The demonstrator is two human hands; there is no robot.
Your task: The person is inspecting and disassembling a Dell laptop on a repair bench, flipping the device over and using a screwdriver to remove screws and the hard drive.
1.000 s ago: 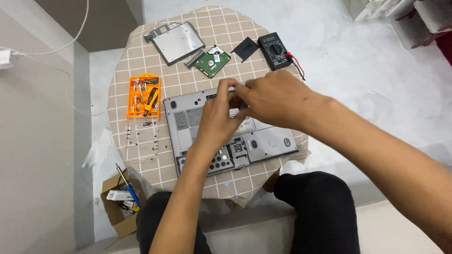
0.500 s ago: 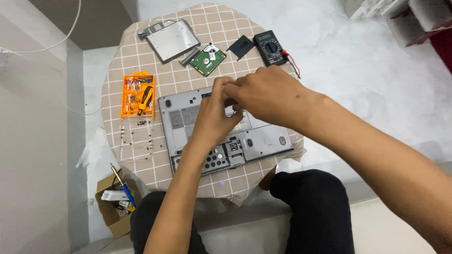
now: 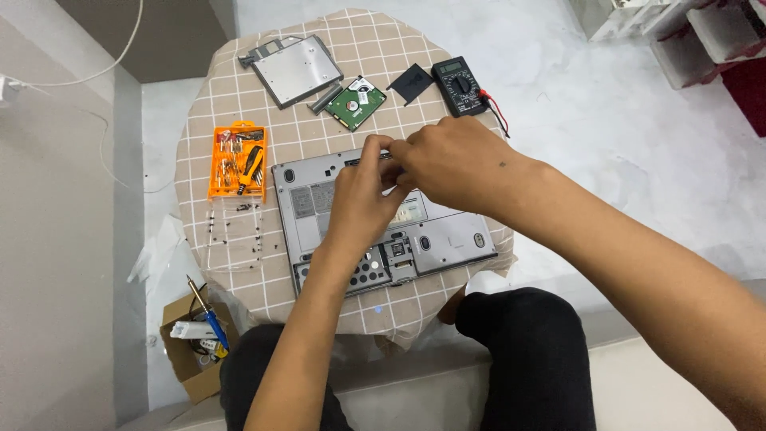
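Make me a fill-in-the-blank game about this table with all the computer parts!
1. Both hands, the left hand and the right hand, touch the far edge of the upturned grey ____.
2. The open screwdriver kit case left of it is coloured ____.
3. The black multimeter has red and black ____ trailing off the checked round table.
4. The green-boarded hard drive lies between the multimeter and the flat ____ drive tray.

Missing words: laptop; orange; wires; silver
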